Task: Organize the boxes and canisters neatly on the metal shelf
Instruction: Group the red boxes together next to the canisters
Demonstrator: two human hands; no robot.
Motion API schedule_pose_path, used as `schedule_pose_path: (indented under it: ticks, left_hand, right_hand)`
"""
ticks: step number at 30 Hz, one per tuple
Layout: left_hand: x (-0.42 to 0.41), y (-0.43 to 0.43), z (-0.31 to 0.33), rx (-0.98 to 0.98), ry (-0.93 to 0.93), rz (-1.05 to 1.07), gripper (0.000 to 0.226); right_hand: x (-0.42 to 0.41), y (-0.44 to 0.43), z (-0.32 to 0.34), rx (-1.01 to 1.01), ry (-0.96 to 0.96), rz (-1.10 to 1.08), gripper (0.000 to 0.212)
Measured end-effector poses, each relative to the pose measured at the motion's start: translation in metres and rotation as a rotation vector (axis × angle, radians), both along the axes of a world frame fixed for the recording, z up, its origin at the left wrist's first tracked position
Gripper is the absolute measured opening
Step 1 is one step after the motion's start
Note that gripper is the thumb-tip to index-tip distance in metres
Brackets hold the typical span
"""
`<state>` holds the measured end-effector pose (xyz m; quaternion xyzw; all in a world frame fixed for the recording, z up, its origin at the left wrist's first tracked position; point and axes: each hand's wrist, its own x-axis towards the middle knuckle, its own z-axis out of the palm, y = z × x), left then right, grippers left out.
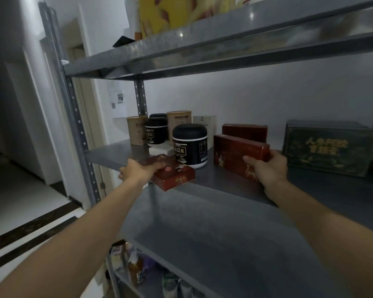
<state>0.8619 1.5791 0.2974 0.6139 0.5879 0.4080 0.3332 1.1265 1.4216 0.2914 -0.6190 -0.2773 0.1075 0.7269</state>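
Got the fingers (157,167) of the left hand (138,171) curled over the top of a flat dark-red cardboard box (174,176), lying face-up right at the front lip of the grey metal shelf (224,186) and seemingly hanging over the edge a bit. Got the fingers (249,159) of the right hand (267,166) gripping the near end of a long dark-red cardboard box (237,152) standing on its long edge, thumb on the front face, the rest wrapped round the end. Left palm down, forearm reaching up from lower left; right forearm coming up from lower right. Looks maybe halfway sorted, going by the layout: matching red box (244,131) already upright just behind the held one, big dark-green box with gold lettering (329,149) parked off to the right, black-lidded round canisters (190,147) and tan cardboard tubes (136,131) bunched at the back left with a pale box (205,123) beside them. Probably left to do: stand the flat box up with its mates and square up that canister cluster. Can't tell whether either held box is lifted or just resting on the shelf.
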Motion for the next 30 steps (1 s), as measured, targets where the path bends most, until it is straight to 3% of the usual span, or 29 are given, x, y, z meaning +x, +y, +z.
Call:
schedule_pose_path:
  ticks: [1, 3, 9, 11, 13, 17, 24, 30]
  left_hand:
    - [0.000, -0.004, -0.002, -0.096, -0.142, -0.014, 0.104]
    - [0.001, -0.016, -0.005, -0.203, -0.363, -0.089, 0.085]
    - [0.006, -0.046, -0.009, -0.270, -0.599, -0.252, 0.032]
    - [0.003, -0.050, -0.009, -0.248, -0.635, -0.281, 0.035]
    - [-0.001, -0.054, -0.007, -0.222, -0.648, -0.314, 0.053]
    - [-0.016, -0.064, 0.000, -0.110, -0.512, -0.397, 0.082]
    - [-0.010, -0.072, 0.017, 0.178, -0.180, -0.684, 0.052]
    - [0.031, -0.065, 0.039, 0.297, -0.050, -0.815, 0.050]
  right_hand:
    - [0.000, -0.003, 0.000, -0.003, -0.001, -0.002, 0.050]
    - [0.000, -0.006, -0.002, -0.008, 0.006, -0.012, 0.049]
    - [0.000, -0.008, -0.002, -0.026, 0.030, 0.000, 0.051]
    - [-0.001, -0.009, -0.002, -0.024, 0.030, -0.006, 0.049]
    - [0.001, -0.010, -0.002, -0.018, 0.039, -0.016, 0.044]
    - [0.007, -0.015, -0.001, 0.020, 0.077, -0.041, 0.031]
    - [0.014, -0.029, 0.003, 0.042, 0.122, -0.049, 0.056]
    - [0.026, -0.044, 0.006, 0.107, 0.163, -0.015, 0.029]
